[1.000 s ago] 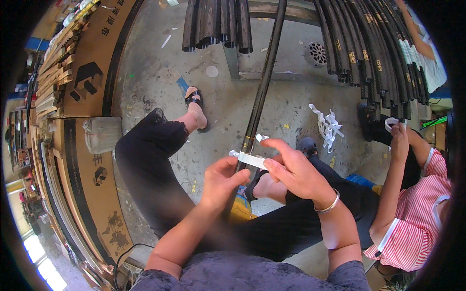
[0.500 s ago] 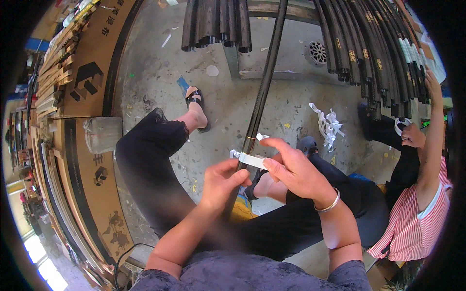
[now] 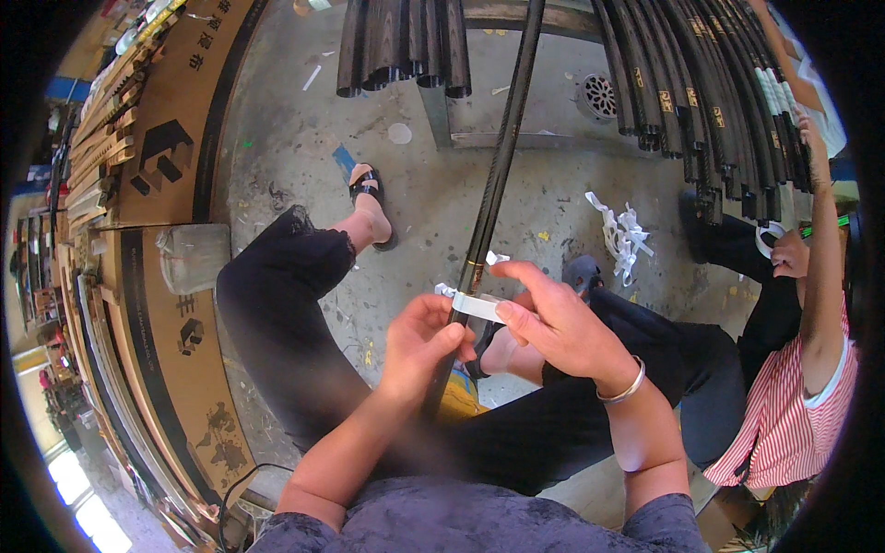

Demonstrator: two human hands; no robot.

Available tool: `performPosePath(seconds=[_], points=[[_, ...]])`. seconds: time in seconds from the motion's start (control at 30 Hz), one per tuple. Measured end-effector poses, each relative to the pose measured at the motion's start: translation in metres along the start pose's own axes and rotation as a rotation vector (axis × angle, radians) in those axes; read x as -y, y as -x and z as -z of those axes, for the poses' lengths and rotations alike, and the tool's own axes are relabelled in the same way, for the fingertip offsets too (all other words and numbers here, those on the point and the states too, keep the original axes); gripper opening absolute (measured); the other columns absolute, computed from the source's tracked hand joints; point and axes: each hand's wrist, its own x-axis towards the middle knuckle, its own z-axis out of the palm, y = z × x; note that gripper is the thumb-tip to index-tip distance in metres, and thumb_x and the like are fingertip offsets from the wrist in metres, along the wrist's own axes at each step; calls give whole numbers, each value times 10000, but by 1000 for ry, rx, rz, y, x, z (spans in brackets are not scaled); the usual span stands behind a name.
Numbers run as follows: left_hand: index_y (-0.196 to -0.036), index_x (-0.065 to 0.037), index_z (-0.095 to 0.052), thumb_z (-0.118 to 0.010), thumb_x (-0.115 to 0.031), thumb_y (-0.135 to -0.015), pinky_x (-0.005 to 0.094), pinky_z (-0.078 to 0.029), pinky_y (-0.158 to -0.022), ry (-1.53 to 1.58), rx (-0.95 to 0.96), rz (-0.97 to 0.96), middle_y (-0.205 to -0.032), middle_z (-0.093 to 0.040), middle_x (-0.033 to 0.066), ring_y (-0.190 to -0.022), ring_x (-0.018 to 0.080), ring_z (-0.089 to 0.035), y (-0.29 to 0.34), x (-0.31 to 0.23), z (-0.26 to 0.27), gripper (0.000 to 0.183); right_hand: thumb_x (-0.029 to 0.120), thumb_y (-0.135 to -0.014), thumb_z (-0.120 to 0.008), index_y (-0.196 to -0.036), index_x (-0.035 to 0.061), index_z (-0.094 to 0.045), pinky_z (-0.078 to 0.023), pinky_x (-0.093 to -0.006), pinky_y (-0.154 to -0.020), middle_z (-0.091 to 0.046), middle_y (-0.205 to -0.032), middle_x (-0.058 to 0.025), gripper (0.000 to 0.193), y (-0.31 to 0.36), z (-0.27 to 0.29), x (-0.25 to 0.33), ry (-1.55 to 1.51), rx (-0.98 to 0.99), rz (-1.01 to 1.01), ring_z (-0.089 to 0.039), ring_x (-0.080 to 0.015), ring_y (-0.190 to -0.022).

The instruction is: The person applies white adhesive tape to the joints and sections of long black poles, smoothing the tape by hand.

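Note:
A long black rod (image 3: 498, 175) runs from my lap up toward the top of the picture. My left hand (image 3: 419, 346) grips the rod from the left, just below a gold band on it. My right hand (image 3: 553, 318) pinches a white strip of tape or label (image 3: 475, 304) that lies across the rod at that spot. A small white scrap sticks out by the rod just above my right fingers.
Bundles of black rods (image 3: 406, 41) lie on a rack ahead and to the upper right (image 3: 701, 101). A person in a red striped top (image 3: 797, 405) sits at the right, one arm raised to the rods. Brown cardboard boxes (image 3: 157, 166) line the left. White scraps (image 3: 627, 230) litter the concrete floor.
My hands stay on the rod and the white strip, hardly moved. The person at the right has raised an arm up toward the rod bundle.

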Motion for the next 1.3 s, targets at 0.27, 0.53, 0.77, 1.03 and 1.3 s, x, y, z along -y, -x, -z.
performPosePath(seconds=[0.27, 0.53, 0.77, 1.03, 1.3], points=[[-1078, -29, -475, -742, -293, -843, 278, -516, -628, 46, 25, -11, -813, -640, 118, -630, 178, -621, 1, -2, -3, 443, 260, -939, -560, -1240, -6, -466, -492, -415, -707, -677, -867, -225, 412, -1, 1, 0, -11, 13, 0, -661, -380, -817], [-1084, -31, -467, -714, -156, -860, 274, -497, -592, -34, -36, -41, -836, -620, 103, -638, 161, -608, 2, -2, -5, 357, 262, -939, -559, -1239, -3, -465, -489, -420, -696, -671, -850, -230, 411, 1, 1, 1, 1, 4, 26, -655, -390, -801], [-1261, 10, -492, -639, 8, -876, 274, -494, -578, -224, -94, -141, -882, -601, 64, -660, 131, -591, 5, 0, -11, 413, 259, -938, -564, -1239, 17, -448, -482, -424, -643, -672, -797, -196, 403, 6, 3, 8, 21, 31, -3, -655, -375, -721], [-1286, 38, -508, -642, -77, -903, 272, -503, -589, -144, -70, -83, -909, -639, 93, -655, 139, -599, 5, 5, -6, 422, 270, -940, -564, -1236, 23, -448, -485, -432, -645, -675, -804, -192, 402, 5, 3, 1, 36, 27, 22, -658, -379, -722], [-1242, 3, -452, -599, -157, -941, 268, -485, -551, -79, 13, -99, -832, -604, 110, -609, 156, -579, 5, 2, -7, 371, 276, -941, -564, -1245, 25, -452, -488, -435, -674, -678, -832, -204, 410, 3, 2, 2, 28, 33, 8, -656, -390, -773]])
